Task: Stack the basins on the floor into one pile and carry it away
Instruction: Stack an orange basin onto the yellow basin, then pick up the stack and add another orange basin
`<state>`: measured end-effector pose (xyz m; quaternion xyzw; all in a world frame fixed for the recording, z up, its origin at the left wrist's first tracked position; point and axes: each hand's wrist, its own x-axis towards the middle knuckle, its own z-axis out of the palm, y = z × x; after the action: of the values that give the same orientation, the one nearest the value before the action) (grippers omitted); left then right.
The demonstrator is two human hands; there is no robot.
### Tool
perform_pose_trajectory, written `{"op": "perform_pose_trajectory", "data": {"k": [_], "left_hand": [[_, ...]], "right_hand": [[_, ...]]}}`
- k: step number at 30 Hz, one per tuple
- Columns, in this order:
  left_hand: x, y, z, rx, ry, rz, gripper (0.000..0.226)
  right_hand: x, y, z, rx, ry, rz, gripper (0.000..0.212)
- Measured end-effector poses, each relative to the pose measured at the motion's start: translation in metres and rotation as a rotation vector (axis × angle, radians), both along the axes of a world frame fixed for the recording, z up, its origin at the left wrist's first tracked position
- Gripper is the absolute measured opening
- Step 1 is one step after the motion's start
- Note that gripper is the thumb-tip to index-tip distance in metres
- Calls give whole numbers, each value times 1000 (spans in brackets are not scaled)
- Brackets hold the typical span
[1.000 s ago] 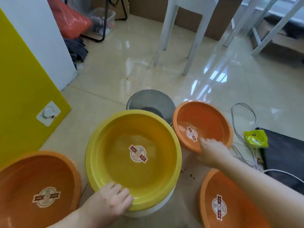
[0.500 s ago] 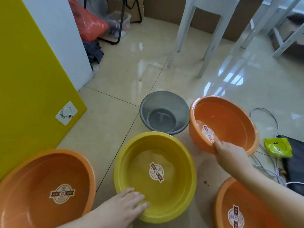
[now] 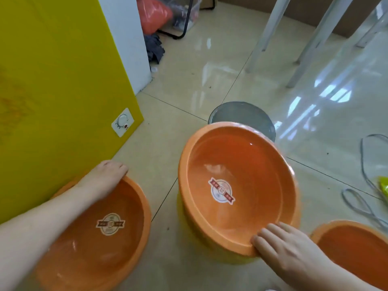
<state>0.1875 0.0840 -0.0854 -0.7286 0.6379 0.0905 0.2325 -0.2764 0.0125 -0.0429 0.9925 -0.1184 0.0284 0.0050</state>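
An orange basin (image 3: 241, 164) sits tilted inside the yellow basin (image 3: 184, 219), of which only a strip of wall shows. My right hand (image 3: 281, 246) grips the orange basin's near rim. A second orange basin (image 3: 100, 244) stands on the floor at the lower left, and my left hand (image 3: 102, 179) holds its far rim beside the yellow panel. A third orange basin (image 3: 357, 248) lies at the lower right, partly cut off. Behind the stack is a grey basin (image 3: 252, 114), mostly hidden.
A tall yellow panel (image 3: 52, 91) with a white dial stands close on the left. White table legs (image 3: 264, 34) rise at the back right. Grey cables (image 3: 365, 185) and a yellow-green packet (image 3: 384, 185) lie on the tiles at right. A red bag and dark cloth sit at the back.
My right hand has carried the orange basin left and set it into the yellow basin. My left hand has left the yellow basin and moved to the far rim of the left orange basin.
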Motion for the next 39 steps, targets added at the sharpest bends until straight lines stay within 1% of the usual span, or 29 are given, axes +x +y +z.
{"op": "perform_pose_trajectory", "data": {"k": [2,4,7,10,12,13,15,18,20,21,23,24,26,28,31,34,36,39], "left_hand": [[1,0,3,86,75,64,32],[2,1,7,164,186,138,25],[0,-4,23,141,257,127,25],[-7,-16,58,64,352,111,25],[-14,-26,87,14,401,110,25],[-17,-31,102,-18,428,117,26],[-22,-39,128,-90,506,139,26],[-29,-46,155,-158,691,184,22],[-39,-50,164,-209,817,228,20],[-47,-53,165,-237,879,262,18],[-69,-59,159,-279,1015,371,17],[-82,-63,151,-285,1072,432,16],[-112,-69,133,-273,1150,540,16],[-142,-70,110,-269,1165,610,19],[-171,-65,73,-260,1141,728,21],[-180,-57,43,-226,1124,831,29],[-182,-49,30,-225,1119,880,33],[-177,-39,18,-257,1081,934,33]], "right_hand": [[-3,9,-18,-1,24,46,23],[-6,14,-38,-5,37,58,26],[-6,16,-60,51,131,52,37],[-1,13,-54,173,241,26,34],[-4,7,-42,179,279,-54,53],[-8,3,-33,173,273,-122,56],[-24,-8,-21,162,226,-232,47],[-57,-32,-10,112,167,-441,35],[-85,-50,-8,60,187,-611,31],[-100,-59,-11,60,247,-693,36],[-127,-75,-17,152,444,-801,58],[-138,-81,-21,188,528,-820,65],[-152,-87,-25,261,683,-818,69],[-160,-94,-28,291,772,-807,66],[-164,-107,-34,298,776,-818,61],[-166,-120,-46,337,757,-865,47],[-166,-125,-55,376,744,-911,36],[-164,-130,-56,448,746,-935,26]]}}
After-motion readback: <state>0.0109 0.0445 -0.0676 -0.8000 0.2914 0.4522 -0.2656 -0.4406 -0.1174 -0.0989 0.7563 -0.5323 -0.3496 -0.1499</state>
